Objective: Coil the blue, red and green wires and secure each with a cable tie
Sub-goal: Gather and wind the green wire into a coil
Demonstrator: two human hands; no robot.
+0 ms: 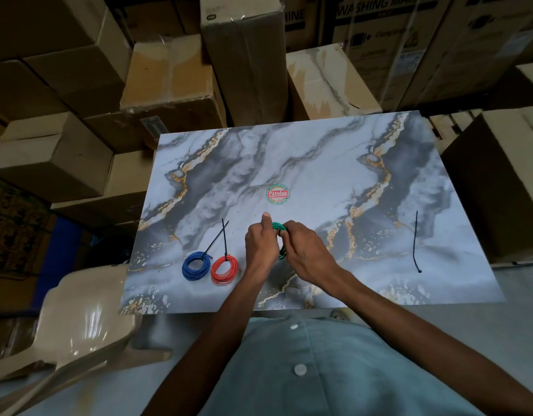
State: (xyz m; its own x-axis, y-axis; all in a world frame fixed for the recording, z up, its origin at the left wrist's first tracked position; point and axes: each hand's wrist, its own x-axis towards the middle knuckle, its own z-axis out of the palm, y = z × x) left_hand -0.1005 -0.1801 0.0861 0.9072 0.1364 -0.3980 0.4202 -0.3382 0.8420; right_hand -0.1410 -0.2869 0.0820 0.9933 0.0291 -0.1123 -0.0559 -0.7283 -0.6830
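Observation:
On the marble-patterned table [304,163], near its front left, a blue wire coil [196,265] lies with a black cable tie [216,238] around it. Beside it on the right sits a red wire coil [225,269], also held by a black cable tie [224,240]. Both hands hold the green wire coil [277,227] just above the table's middle front. My left hand [261,246] grips its left side with the thumb pointing up. My right hand [304,252] curls its fingers round the right side. Most of the green coil is hidden between the hands.
A loose black cable tie [416,241] lies at the table's right side. A round red and green sticker [277,193] marks the middle. Stacked cardboard boxes [244,55] surround the table behind and on both sides. A beige plastic chair [79,319] stands at the front left.

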